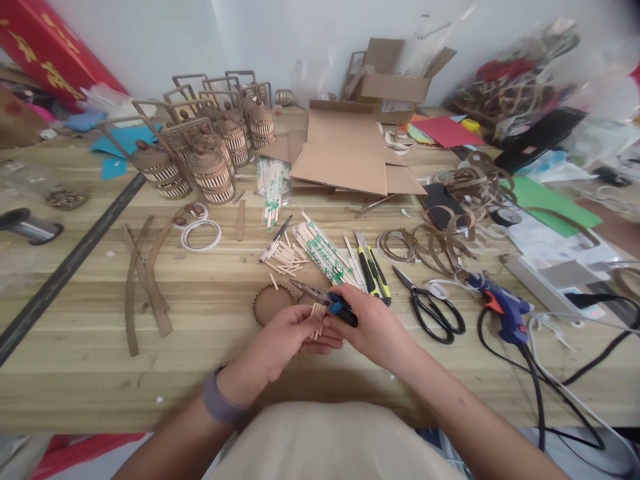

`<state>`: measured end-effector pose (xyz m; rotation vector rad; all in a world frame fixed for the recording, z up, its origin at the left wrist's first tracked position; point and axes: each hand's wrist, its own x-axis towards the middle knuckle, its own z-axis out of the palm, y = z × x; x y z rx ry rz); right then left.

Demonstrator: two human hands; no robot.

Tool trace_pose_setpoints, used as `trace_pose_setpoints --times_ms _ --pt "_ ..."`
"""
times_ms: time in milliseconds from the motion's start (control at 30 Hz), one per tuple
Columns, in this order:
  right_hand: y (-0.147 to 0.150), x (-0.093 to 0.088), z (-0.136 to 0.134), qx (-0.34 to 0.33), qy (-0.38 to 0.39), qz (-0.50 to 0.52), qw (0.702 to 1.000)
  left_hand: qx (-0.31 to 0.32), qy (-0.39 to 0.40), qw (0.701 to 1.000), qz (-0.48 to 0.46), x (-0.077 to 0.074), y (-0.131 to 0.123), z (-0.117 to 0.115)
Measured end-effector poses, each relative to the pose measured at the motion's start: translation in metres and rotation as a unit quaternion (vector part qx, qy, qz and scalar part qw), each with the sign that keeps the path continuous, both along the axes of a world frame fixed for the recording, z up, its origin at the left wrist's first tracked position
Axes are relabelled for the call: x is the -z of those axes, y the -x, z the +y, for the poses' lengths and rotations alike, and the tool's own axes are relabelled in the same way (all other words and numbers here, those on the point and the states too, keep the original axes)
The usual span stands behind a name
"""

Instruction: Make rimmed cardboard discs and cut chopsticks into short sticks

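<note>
Between the thumb and fingers of my left hand (287, 337) is a small bunch of short wooden sticks (317, 321). My right hand (373, 323) is wrapped round a pair of pliers (320, 293) with blue and black handles, their jaws pointing up and left above the sticks. Just beyond my left hand lies a round cardboard disc (270, 303) with a toothed rim, partly covered by the hand. Cut stick pieces (287, 257) are scattered past it, beside paper-wrapped chopsticks (325, 253).
Utility knives (373, 267), black-handled scissors (433, 307) and a blue glue gun (505, 307) with cables lie to the right. Curved cardboard strips (145, 273) and a white ring (201, 236) are at left. Handled lidded baskets (210, 167) and a flattened cardboard box (345, 150) stand behind.
</note>
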<state>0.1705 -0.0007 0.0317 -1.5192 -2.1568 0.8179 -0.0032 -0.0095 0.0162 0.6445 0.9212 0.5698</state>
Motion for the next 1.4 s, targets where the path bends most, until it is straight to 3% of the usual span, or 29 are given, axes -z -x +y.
trace_pose_setpoints --times_ms 367,500,733,867,967,1067,1200,1333,1400 --pt "0.003 -0.001 -0.003 0.017 0.045 0.07 0.996 0.025 -0.031 0.999 0.027 -0.001 0.003 0.001" --pt "0.0 0.0 -0.004 0.042 0.047 0.085 0.994 0.028 -0.073 0.994 0.076 -0.005 0.008 0.005" --pt "-0.001 0.006 -0.007 0.065 0.042 0.099 0.992 -0.001 -0.202 0.957 0.211 0.0 0.018 0.03" --pt "-0.003 0.01 -0.007 0.066 0.028 0.072 0.995 0.0 -0.277 0.916 0.291 0.002 0.02 0.05" --pt "-0.009 0.016 -0.004 0.075 0.003 0.032 0.997 0.006 -0.338 0.866 0.368 -0.003 0.021 0.062" --pt "-0.016 0.024 0.001 0.094 -0.037 -0.027 0.995 0.009 -0.402 0.794 0.456 -0.009 0.023 0.071" --pt "-0.025 0.028 0.005 0.119 -0.062 -0.118 0.984 -0.006 -0.463 0.727 0.507 -0.008 0.024 0.075" --pt "-0.024 0.025 0.006 0.128 -0.036 -0.205 0.97 0.004 -0.596 0.579 0.556 0.003 0.022 0.061" --pt "-0.02 0.023 0.006 0.119 -0.025 -0.246 0.962 0.048 -0.646 0.529 0.549 0.01 0.019 0.046"
